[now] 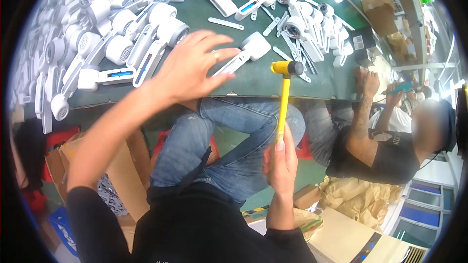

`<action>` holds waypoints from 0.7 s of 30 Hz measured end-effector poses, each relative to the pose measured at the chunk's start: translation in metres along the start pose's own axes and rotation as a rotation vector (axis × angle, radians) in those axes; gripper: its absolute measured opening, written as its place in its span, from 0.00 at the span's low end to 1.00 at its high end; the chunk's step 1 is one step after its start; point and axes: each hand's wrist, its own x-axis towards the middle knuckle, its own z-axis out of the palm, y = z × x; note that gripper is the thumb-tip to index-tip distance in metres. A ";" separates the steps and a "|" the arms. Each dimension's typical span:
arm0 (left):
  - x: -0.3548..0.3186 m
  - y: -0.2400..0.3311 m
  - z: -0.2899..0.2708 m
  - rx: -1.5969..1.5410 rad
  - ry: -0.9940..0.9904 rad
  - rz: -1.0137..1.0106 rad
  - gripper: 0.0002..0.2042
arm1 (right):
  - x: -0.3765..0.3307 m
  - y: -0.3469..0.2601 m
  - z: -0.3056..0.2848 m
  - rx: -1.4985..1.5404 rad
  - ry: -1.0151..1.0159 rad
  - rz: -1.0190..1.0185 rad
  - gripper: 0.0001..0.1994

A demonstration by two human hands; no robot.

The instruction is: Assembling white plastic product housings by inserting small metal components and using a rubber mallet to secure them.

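My right hand (281,158) grips the handle of a small mallet (283,95) with a yellow shaft. Its head, yellow at one end and black at the other, is held up over the near table edge. Fingers apart and a little blurred, my left hand (197,65) hovers beside a white handheld fan (255,47) on the table. The thumb and index finger reach to either side of that fan's handle; whether they touch it I cannot tell. A slim white strip (225,23) lies just beyond.
White handheld fan bodies (119,48) heap the green table's left side; more fan parts (307,31) and thin strips lie right. A co-worker (375,151) sits at the right, hands at the table. Cardboard boxes (127,180) and brown paper (358,197) flank my legs.
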 end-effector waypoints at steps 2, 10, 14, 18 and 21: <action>-0.023 0.007 0.018 -0.021 0.038 -0.089 0.27 | 0.003 -0.001 0.007 -0.064 -0.038 -0.019 0.31; -0.031 -0.016 0.023 -0.096 0.149 -0.100 0.15 | 0.022 -0.031 0.019 -0.230 -0.083 -0.052 0.27; -0.031 -0.018 0.023 -0.087 0.159 -0.068 0.15 | 0.013 -0.045 0.026 -0.281 -0.060 -0.049 0.27; -0.028 -0.016 0.024 -0.084 0.172 -0.058 0.16 | 0.025 -0.010 0.041 -0.343 0.048 -0.162 0.26; -0.026 -0.016 0.024 -0.079 0.179 -0.059 0.15 | 0.031 -0.031 0.034 -0.359 -0.038 0.013 0.25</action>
